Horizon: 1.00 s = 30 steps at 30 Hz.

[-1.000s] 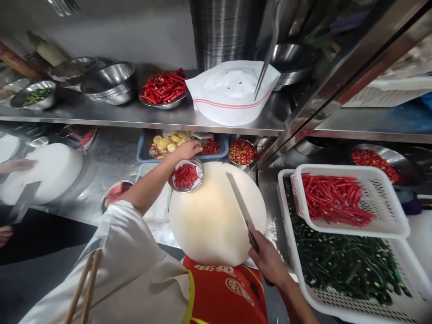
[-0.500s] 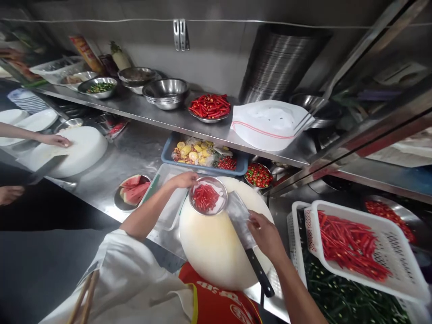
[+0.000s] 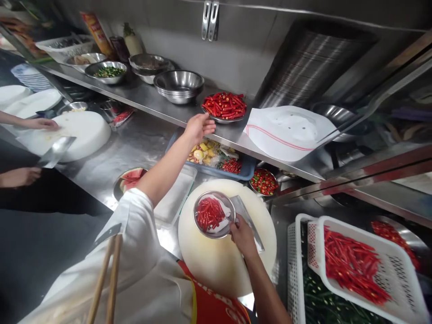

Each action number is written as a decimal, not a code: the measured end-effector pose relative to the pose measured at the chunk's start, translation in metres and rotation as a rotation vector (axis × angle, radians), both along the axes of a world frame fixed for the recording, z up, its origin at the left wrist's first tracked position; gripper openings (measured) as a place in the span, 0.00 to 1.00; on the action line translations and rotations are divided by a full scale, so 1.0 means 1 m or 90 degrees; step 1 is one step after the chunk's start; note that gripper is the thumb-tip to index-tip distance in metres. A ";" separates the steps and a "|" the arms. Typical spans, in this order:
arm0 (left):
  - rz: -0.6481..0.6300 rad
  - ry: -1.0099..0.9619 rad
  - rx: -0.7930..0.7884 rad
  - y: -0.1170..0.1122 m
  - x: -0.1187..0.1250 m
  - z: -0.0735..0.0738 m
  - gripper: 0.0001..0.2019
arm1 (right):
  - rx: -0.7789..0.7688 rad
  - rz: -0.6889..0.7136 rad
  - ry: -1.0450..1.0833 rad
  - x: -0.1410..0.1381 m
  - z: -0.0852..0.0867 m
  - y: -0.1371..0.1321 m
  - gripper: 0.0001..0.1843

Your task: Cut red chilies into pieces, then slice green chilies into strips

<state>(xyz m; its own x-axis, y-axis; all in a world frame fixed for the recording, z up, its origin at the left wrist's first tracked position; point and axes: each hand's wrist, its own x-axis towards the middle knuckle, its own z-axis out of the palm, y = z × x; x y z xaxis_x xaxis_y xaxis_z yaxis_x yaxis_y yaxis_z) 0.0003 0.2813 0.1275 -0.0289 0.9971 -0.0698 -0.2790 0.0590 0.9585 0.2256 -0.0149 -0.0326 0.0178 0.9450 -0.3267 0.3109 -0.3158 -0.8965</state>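
Observation:
My right hand (image 3: pixel 243 236) pinches the right rim of a small metal bowl (image 3: pixel 221 233) over the round white chopping board (image 3: pixel 202 267). Cut red chilies (image 3: pixel 208 213) lie in the bowl on something white. A cleaver (image 3: pixel 249 218) rests flat on the board, partly hidden by the bowl and that hand. Up at the shelf edge, my left hand (image 3: pixel 200 128) is empty with its fingers stretched out. It is just left of a metal dish (image 3: pixel 225 120) heaped with red chili pieces (image 3: pixel 224 105).
The metal shelf (image 3: pixel 145 101) crosses in front, carrying stacked bowls (image 3: pixel 178 85) and a white paper hat (image 3: pixel 290 132). Under it sits a blue tray (image 3: pixel 216 172) of food. White baskets (image 3: pixel 405 288) hold chilies at right. At left, a co-worker's hand grips another cleaver (image 3: pixel 57 150).
My left hand has let go of the bowl and moved up to the shelf. The right hand has left the cleaver on the board and taken the bowl's rim.

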 end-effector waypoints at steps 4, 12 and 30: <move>0.135 -0.006 0.018 -0.003 0.020 -0.008 0.19 | -0.063 -0.021 0.013 -0.005 0.000 -0.006 0.17; 0.016 0.081 -0.086 -0.139 -0.027 -0.081 0.36 | -0.090 -0.036 0.052 -0.002 -0.006 -0.008 0.17; -0.387 0.160 -0.409 -0.498 -0.051 -0.218 0.37 | -0.050 -0.213 0.195 0.006 -0.014 -0.119 0.23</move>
<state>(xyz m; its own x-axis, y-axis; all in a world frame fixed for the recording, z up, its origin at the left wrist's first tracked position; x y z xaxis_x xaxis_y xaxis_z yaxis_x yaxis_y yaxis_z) -0.0511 -0.2165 -0.0904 0.3985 0.6175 -0.6782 0.1868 0.6693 0.7191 0.2311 -0.1342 -0.0468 0.2099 0.8754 -0.4355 -0.0951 -0.4250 -0.9002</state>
